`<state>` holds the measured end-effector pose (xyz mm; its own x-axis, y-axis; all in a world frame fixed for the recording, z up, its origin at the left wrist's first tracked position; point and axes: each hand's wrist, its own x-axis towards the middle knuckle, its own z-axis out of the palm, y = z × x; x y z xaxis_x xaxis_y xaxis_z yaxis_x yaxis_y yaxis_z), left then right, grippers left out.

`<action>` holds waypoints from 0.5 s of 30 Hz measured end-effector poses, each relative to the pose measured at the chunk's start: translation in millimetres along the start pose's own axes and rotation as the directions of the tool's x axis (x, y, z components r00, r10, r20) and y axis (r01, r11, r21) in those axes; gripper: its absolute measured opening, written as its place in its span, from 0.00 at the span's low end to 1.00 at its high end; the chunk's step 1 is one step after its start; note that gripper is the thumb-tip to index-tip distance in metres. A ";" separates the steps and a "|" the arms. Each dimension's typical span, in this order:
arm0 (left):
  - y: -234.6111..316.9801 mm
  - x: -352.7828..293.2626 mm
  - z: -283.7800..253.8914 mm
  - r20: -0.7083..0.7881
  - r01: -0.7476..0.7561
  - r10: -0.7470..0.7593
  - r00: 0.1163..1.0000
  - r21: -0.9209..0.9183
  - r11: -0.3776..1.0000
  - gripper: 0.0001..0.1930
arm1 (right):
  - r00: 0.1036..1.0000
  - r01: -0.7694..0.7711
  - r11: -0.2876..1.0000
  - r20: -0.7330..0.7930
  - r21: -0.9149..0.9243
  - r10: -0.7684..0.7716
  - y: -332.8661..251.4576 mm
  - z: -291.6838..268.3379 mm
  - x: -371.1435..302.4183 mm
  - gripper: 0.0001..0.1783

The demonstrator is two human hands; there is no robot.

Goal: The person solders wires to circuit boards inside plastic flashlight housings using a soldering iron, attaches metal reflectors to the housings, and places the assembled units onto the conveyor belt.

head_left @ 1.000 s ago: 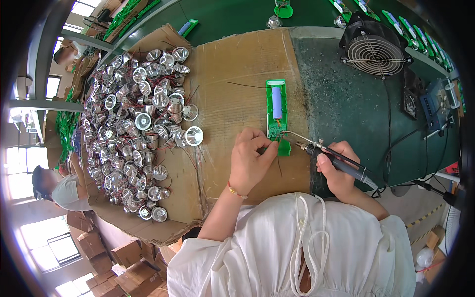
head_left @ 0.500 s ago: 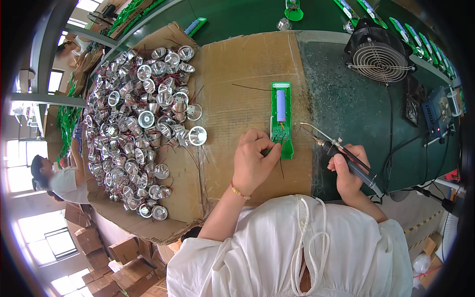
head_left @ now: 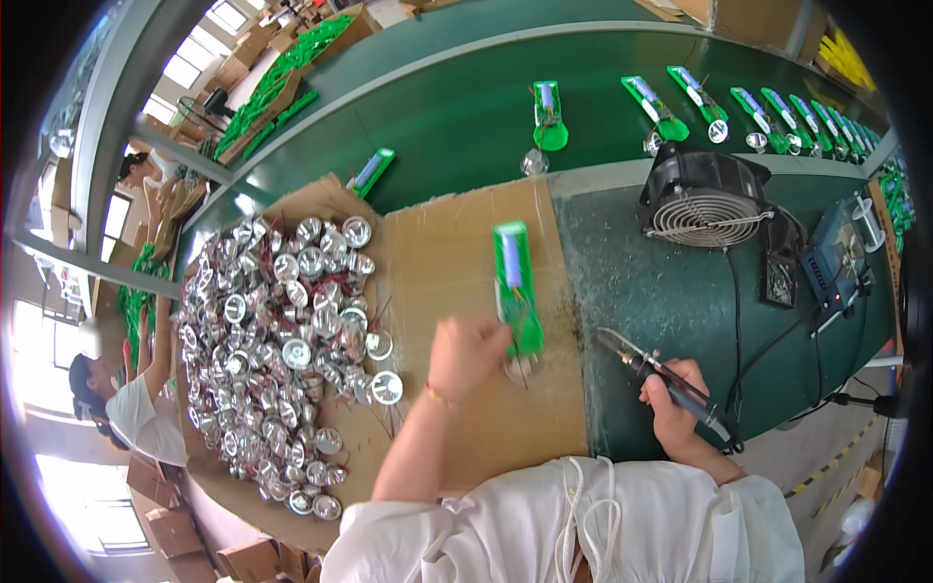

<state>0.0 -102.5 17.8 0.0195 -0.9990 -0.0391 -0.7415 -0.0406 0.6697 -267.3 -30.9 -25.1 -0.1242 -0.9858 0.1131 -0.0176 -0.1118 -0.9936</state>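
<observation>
On the cardboard sheet (head_left: 457,253) lies a green plastic housing (head_left: 525,328) holding a blue cylindrical battery (head_left: 512,262) and thin wires near its lower part. My left hand (head_left: 466,358), blurred by movement, is closed at the left of the housing's lower end. Its fingertips are drawn together, and what they hold is hidden. A blurred silvery reflector cup (head_left: 522,367) shows just below that end, beside the fingers. Off to the right, my right hand (head_left: 673,400) grips a soldering iron (head_left: 692,396) with a thin metal tube along it, its tip toward the upper left.
A cardboard box of silvery reflector cups (head_left: 282,360) stands at left. A black fan (head_left: 705,199) and a blue soldering station (head_left: 836,257) with cables occupy the right. Beyond a rail, several green housings (head_left: 549,121) lie on a green surface. Another person (head_left: 146,413) sits far left.
The view has tilted up, showing more of the far surface. A reflector cup now shows below the housing. My left hand stays closed near it; my right still holds the soldering iron.
</observation>
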 end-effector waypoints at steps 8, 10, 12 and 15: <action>-64.5 203.4 -40.5 -0.362 0.027 0.084 0.928 0.290 0.957 0.19 | 0.991 -0.126 0.987 -0.030 0.096 0.129 5.7 2.2 1.0 0.08; -69.2 226.0 -49.9 -0.366 0.174 0.008 0.930 0.461 0.870 0.29 | 0.988 -0.143 0.985 -0.053 0.095 0.148 8.0 -2.9 -1.2 0.10; -71.7 236.7 -61.7 -0.456 0.335 -0.014 0.890 0.633 0.698 0.31 | 0.993 -0.105 0.994 0.047 -0.036 0.107 10.5 -13.8 -4.8 0.08; -97.6 259.8 -70.1 -0.483 0.543 -0.250 0.839 0.716 0.439 0.29 | 0.969 -0.243 0.969 -0.042 0.043 0.245 7.2 -7.5 -3.6 0.10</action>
<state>124.4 -359.2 -5.8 0.5256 -0.8359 0.1580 -0.7952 -0.5487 -0.2579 -274.4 -27.2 -32.6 -0.1660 -0.9770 -0.1335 0.0556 0.1259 -0.9905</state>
